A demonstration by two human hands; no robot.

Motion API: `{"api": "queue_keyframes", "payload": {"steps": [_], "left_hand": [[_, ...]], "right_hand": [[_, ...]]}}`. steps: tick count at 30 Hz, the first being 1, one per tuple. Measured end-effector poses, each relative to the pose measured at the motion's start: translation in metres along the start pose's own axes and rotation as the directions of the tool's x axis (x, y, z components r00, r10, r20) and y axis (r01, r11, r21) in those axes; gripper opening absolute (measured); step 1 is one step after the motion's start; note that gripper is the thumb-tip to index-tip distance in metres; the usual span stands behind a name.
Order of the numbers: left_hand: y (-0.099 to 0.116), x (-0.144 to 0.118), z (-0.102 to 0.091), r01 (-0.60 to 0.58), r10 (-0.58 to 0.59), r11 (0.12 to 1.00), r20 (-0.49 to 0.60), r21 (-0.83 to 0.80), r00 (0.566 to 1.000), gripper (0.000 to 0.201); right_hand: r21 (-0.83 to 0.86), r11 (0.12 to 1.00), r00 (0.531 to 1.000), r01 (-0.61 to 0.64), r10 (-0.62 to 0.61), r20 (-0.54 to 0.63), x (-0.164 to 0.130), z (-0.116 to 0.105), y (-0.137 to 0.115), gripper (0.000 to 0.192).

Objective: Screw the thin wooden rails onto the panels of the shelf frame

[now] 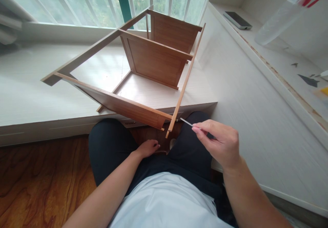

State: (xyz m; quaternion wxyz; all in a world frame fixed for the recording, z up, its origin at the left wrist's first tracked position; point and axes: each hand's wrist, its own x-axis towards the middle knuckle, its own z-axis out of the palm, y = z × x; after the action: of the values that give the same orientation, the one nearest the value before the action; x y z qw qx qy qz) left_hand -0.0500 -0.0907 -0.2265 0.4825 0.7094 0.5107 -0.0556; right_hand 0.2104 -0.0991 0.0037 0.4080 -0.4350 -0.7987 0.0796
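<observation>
our right hand (220, 142) pinches a thin silver metal tool (186, 122) against the brown wooden shelf frame (153, 60); our left hand (148, 148) rests loosely curled, holding nothing, between our dark-trousered knees.

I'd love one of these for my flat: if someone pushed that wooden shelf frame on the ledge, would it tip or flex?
The shelf frame probably tips easily: it lies tilted, with one corner hanging past the ledge. Its rails look slim, so it may flex a little and seems light. The right hand holds a thin metal tool at that corner, so a joint there may be loose.
</observation>
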Motion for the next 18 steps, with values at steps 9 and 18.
{"api": "queue_keyframes", "payload": {"steps": [9, 18], "left_hand": [[0.0007, -0.0005, -0.0001, 0.007, -0.007, 1.0, -0.005, 0.002, 1.0, 0.032], [-0.0001, 0.0, 0.0003, -0.004, 0.004, 1.0, -0.001, 0.018, 1.0, 0.033]], "right_hand": [[0.016, 1.0, 0.999, 0.026, -0.027, 0.039, 0.0008, 0.001, -0.0003, 0.014], [-0.004, 1.0, 0.999, 0.031, -0.031, 0.034, 0.0031, 0.0005, 0.0011, 0.012]]}}
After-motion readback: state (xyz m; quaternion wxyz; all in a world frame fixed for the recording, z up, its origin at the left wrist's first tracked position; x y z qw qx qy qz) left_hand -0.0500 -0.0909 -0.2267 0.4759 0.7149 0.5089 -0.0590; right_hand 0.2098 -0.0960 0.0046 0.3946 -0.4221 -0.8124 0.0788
